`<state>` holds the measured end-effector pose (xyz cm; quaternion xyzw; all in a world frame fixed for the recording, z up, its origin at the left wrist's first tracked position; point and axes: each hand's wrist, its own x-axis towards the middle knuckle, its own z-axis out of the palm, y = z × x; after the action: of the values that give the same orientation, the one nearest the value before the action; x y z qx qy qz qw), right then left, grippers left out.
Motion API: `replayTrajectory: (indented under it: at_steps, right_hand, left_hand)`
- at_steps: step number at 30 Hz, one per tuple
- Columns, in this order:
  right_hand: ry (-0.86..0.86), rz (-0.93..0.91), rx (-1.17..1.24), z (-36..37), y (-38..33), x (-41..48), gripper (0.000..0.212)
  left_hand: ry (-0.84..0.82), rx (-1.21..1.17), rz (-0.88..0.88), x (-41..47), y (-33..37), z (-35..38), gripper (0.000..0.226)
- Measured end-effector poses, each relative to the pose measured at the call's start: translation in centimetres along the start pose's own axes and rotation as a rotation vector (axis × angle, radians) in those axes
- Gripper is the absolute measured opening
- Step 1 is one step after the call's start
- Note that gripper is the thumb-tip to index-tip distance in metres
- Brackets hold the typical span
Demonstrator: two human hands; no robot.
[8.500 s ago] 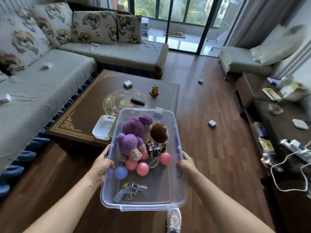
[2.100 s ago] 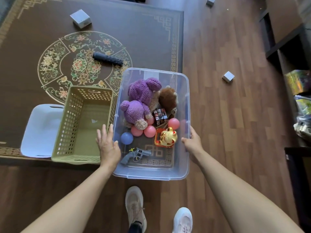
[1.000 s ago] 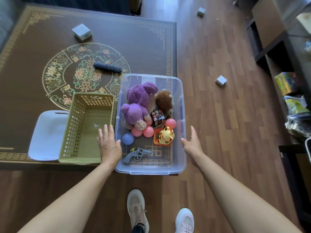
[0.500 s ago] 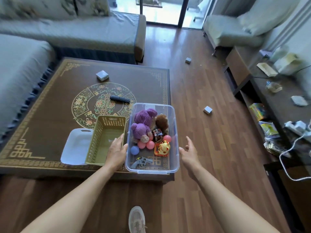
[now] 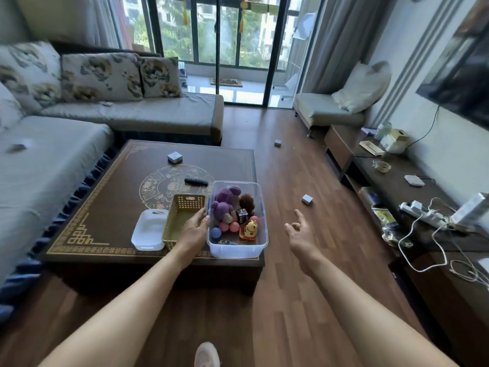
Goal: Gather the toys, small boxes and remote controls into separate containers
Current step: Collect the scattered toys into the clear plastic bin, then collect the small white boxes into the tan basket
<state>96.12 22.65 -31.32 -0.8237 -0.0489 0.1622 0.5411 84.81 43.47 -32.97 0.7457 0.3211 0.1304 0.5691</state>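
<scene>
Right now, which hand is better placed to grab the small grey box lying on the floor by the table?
The right hand. It is open and free, on the floor side, nearer the small grey box. The left hand rests between the yellow basket and the clear bin.

A home living room: a grey corner sofa with floral cushions, a low patterned worktop on wood flooring, curtained glass balcony doors, a wall-hung TV over a long media cabinet.
</scene>
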Motion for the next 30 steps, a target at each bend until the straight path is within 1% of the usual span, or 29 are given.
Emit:
replayTrajectory:
  at_steps: [6,11,15,18,21,23,30]
  right_hand:
    - [-0.028,-0.056,0.058,-0.4,-3.1,-6.4,0.055]
    - [-0.016,-0.101,0.083,0.4,-4.4,-10.6,0.055]
    - [-0.03,-0.087,0.093,2.9,-4.2,-13.6,0.052]
    - [-0.059,-0.071,0.092,5.9,-3.2,-15.4,0.041]
    - [-0.078,-0.039,0.068,9.4,-1.8,-16.5,0.05]
    - [-0.087,-0.02,0.049,10.3,-1.0,-16.6,0.052]
    - [-0.114,0.061,0.061,15.6,0.1,-16.2,0.051]
  left_hand:
    - [-0.008,-0.024,0.039,-5.3,2.6,-4.0,0.043]
    - [-0.033,-0.041,0.051,-8.6,2.7,-7.1,0.045]
    - [-0.022,-0.038,0.007,-10.9,0.3,-9.8,0.044]
    - [-0.011,-0.026,-0.046,-12.6,-2.4,-12.3,0.044]
    - [0.017,-0.016,-0.076,-13.6,-4.8,-15.1,0.044]
    - [0.038,-0.018,-0.071,-13.7,-5.2,-15.9,0.044]
    - [0.072,-0.055,-0.141,-12.6,-8.6,-20.0,0.043]
